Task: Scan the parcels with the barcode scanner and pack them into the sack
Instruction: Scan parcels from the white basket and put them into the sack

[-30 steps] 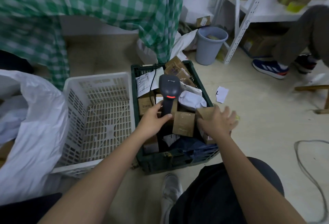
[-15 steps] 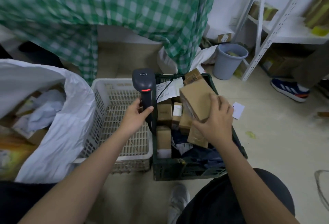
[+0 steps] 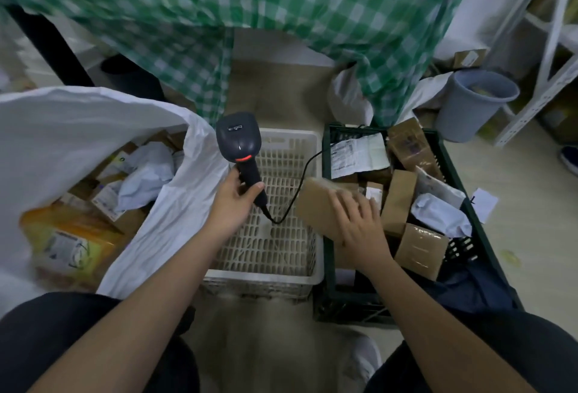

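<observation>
Floor crates: left hand (image 3: 233, 202) grips scanner (image 3: 240, 146); right hand (image 3: 359, 227) fingers clasp blurred parcel (image 3: 316, 206).

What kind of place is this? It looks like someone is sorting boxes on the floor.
Probably a small parcel sorting or dispatch room. The left hand holds a corded barcode scanner, a dark green crate is full of labelled cardboard parcels, and a big white sack beside it already holds packed ones.

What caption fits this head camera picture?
Left hand grips scanner; right hand holds cardboard parcel beside sack.
</observation>
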Tool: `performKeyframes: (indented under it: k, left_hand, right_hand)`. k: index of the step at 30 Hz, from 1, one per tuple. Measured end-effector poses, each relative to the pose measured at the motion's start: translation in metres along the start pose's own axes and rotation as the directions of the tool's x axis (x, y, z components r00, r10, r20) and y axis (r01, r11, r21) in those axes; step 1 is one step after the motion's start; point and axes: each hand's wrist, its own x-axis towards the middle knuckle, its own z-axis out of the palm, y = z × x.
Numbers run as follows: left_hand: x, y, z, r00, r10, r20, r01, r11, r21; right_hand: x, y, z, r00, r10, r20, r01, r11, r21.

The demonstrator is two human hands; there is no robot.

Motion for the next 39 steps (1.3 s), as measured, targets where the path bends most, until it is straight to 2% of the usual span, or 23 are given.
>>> performKeyframes:
  k: [4, 8, 11, 13, 16, 19, 20, 21, 22, 23, 24, 25, 26, 28, 32, 39]
  left_hand:
    - [0.006, -0.009, 0.004, 1.000, -0.016, 0.007, 0.016, 0.999, -0.030]
    - [0.001, -0.011, 0.016, 0.999, -0.020, 0.025, 0.021, 0.999, -0.035]
    - [-0.004, -0.010, 0.022, 0.999, -0.016, 0.044, 0.017, 0.999, -0.028]
    - [-0.008, -0.010, 0.023, 0.998, -0.016, 0.064, 0.018, 0.999, -0.033]
    - [-0.009, -0.012, 0.025, 0.997, -0.014, 0.071, 0.016, 0.999, -0.030]
    - [-0.008, -0.013, 0.027, 0.996, -0.041, 0.076, 0.044, 0.998, -0.040]
    - [-0.008, -0.013, 0.028, 0.996, -0.046, 0.075, 0.048, 0.998, -0.038]
    - [-0.007, -0.013, 0.029, 0.997, -0.043, 0.071, 0.045, 0.998, -0.031]
    - [-0.007, -0.012, 0.029, 0.997, -0.036, 0.070, 0.038, 0.999, -0.024]
    - [-0.007, -0.012, 0.030, 0.997, -0.030, 0.070, 0.032, 0.999, -0.019]
    - [-0.007, -0.011, 0.030, 0.997, -0.027, 0.071, 0.028, 1.000, -0.014]
    - [-0.007, -0.011, 0.030, 0.997, -0.023, 0.074, 0.023, 1.000, -0.009]
    - [-0.007, -0.012, 0.030, 0.997, -0.020, 0.079, 0.020, 1.000, -0.001]
    - [-0.007, -0.013, 0.031, 0.996, -0.014, 0.088, 0.013, 1.000, 0.013]
    - [-0.007, -0.013, 0.036, 0.996, 0.007, 0.093, -0.011, 0.999, 0.034]
    - [-0.004, -0.004, 0.053, 0.990, 0.015, 0.141, -0.023, 0.998, 0.057]
  right_hand:
    - [-0.013, -0.002, 0.006, 0.992, -0.113, -0.064, 0.114, 0.993, 0.008]
    - [-0.027, 0.001, 0.012, 0.988, -0.152, 0.024, 0.151, 0.988, 0.031]
    - [-0.034, 0.000, 0.008, 0.999, 0.038, 0.011, -0.040, 0.977, 0.210]
    - [-0.030, -0.002, 0.001, 0.981, 0.184, 0.058, -0.193, 0.913, 0.360]
    - [-0.020, 0.002, -0.009, 0.938, 0.247, 0.242, -0.344, 0.732, 0.588]
    - [-0.010, 0.015, -0.015, 0.908, 0.259, 0.330, -0.419, 0.592, 0.688]
    - [-0.009, 0.017, -0.018, 0.910, 0.260, 0.323, -0.414, 0.619, 0.667]
    - [-0.010, 0.018, -0.020, 0.937, 0.241, 0.252, -0.347, 0.719, 0.603]
    - [-0.011, 0.020, -0.018, 0.975, 0.181, 0.128, -0.221, 0.842, 0.491]
    - [-0.012, 0.021, -0.015, 0.996, 0.093, 0.013, -0.091, 0.922, 0.376]
    - [-0.015, 0.021, -0.012, 1.000, 0.007, -0.020, -0.001, 0.953, 0.302]
    - [-0.018, 0.021, -0.008, 0.999, -0.052, 0.010, 0.047, 0.958, 0.282]
    - [-0.023, 0.020, -0.004, 0.997, -0.057, 0.046, 0.040, 0.951, 0.308]
    - [-0.030, 0.021, 0.000, 0.991, 0.031, 0.127, -0.082, 0.902, 0.424]
    - [-0.029, 0.029, -0.007, 0.991, 0.056, 0.123, -0.112, 0.844, 0.525]
    - [-0.026, 0.031, -0.015, 0.960, 0.140, 0.243, -0.274, 0.650, 0.709]
